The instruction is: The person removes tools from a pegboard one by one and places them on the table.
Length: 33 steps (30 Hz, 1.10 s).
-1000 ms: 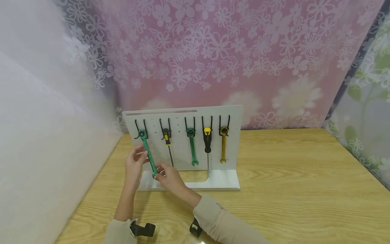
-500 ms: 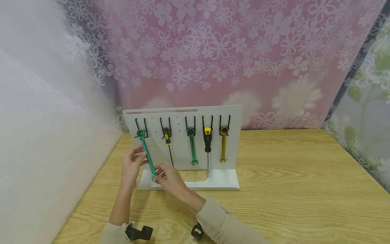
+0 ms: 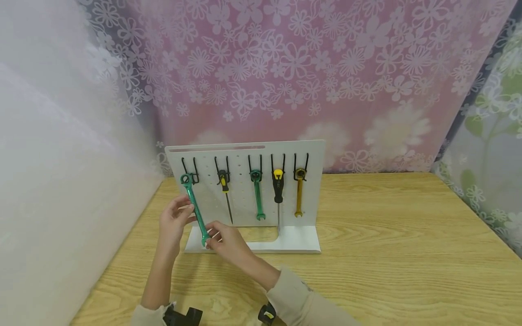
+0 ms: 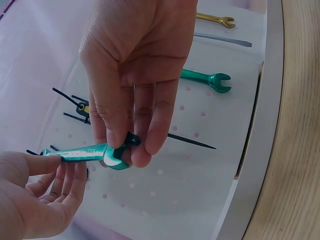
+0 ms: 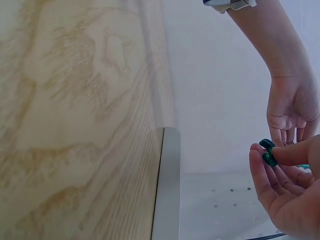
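Note:
A green combination wrench (image 3: 195,208) slants down in front of the leftmost hook (image 3: 195,177), its ring end up beside the hook; whether they touch I cannot tell. My left hand (image 3: 173,222) pinches its shaft between thumb and fingers. At the lower open end, my right hand (image 3: 228,240) pinches the wrench with thumb and fingertips. In the left wrist view, the right hand (image 4: 135,75) comes from above and the left hand (image 4: 40,200) from the lower left. The right wrist view shows the wrench's open jaw end in the right hand (image 5: 295,185).
The white pegboard (image 3: 240,199) stands on the wooden table (image 3: 387,235). On its other hooks hang a small screwdriver (image 3: 223,181), another green wrench (image 3: 258,194), a larger black-and-yellow screwdriver (image 3: 278,185) and a gold wrench (image 3: 299,194). A white wall (image 3: 61,149) rises at the left.
Both hands have drawn the green wrench slightly left and toward me. Its ring end has shifted from the middle of the leftmost hook to the hook's left side.

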### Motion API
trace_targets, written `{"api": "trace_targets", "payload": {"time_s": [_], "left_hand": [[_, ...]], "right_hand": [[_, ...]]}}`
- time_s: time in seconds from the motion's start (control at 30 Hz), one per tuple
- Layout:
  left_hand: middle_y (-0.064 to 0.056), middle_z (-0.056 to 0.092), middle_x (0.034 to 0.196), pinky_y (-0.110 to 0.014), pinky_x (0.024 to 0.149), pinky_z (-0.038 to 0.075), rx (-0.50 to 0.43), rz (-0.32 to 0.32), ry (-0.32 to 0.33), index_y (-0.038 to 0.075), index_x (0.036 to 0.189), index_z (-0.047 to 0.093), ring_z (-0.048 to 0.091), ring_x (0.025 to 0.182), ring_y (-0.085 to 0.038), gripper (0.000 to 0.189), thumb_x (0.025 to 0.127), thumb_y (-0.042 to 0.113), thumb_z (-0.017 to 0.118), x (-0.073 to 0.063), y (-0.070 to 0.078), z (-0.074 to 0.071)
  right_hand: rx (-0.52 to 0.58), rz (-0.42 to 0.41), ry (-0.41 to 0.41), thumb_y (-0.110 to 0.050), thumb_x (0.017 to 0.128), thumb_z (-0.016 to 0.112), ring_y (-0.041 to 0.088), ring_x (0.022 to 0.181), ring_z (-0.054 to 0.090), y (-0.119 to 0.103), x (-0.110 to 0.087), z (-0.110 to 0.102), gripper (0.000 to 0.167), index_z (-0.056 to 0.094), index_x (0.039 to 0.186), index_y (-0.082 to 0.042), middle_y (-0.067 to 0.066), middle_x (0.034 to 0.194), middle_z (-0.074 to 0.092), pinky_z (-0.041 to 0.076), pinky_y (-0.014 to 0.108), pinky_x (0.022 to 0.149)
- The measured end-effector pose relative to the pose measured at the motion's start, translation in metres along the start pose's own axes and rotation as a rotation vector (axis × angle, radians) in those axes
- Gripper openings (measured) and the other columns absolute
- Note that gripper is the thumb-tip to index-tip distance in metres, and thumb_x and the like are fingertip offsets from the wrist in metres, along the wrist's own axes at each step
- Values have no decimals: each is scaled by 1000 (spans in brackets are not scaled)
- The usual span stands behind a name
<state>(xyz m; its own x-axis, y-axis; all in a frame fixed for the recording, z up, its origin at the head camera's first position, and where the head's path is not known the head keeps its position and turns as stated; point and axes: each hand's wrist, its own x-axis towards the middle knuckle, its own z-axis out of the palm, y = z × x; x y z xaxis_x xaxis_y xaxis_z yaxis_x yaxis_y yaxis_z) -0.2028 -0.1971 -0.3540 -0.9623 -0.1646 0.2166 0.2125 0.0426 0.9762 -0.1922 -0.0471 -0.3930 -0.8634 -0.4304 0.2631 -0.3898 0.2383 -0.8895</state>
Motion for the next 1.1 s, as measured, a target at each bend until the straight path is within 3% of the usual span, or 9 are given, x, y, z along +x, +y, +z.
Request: {"api": "trace_targets", "payload": {"time_s": [0.4, 0.67, 0.9, 1.1], "left_hand": [[-5, 53, 101, -30, 73, 52, -2, 12, -1, -6, 116, 50, 58, 81, -13, 26, 92, 3, 54, -11, 7, -2], [-5, 54, 96, -31, 72, 52, -31, 42, 1, -7, 113, 51, 57, 77, -13, 24, 91, 3, 55, -21, 18, 2], [-3, 56, 92, -32, 71, 53, -50, 82, 5, -9, 110, 52, 58, 76, -13, 21, 90, -3, 54, -33, 29, 13], [-4, 56, 91, -34, 71, 53, -62, 138, -39, -10, 109, 53, 58, 77, -13, 20, 89, -8, 54, -39, 35, 28]], "right_hand": [[17, -15, -17, 4, 87, 58, 11, 72, 63, -7, -9, -2, 21, 60, 107, -2, 1, 82, 62, 49, 18, 60], [18, -52, -14, 2, 87, 59, 8, 71, 62, -12, -17, -7, 20, 61, 106, -3, 1, 82, 62, 49, 18, 61], [23, -72, 3, 1, 86, 61, 5, 74, 60, -18, -31, -16, 20, 61, 106, -4, -1, 83, 61, 49, 19, 66], [34, -87, 18, -2, 87, 61, 7, 77, 61, -20, -44, -31, 18, 61, 105, -5, -1, 85, 63, 49, 22, 70]]}}
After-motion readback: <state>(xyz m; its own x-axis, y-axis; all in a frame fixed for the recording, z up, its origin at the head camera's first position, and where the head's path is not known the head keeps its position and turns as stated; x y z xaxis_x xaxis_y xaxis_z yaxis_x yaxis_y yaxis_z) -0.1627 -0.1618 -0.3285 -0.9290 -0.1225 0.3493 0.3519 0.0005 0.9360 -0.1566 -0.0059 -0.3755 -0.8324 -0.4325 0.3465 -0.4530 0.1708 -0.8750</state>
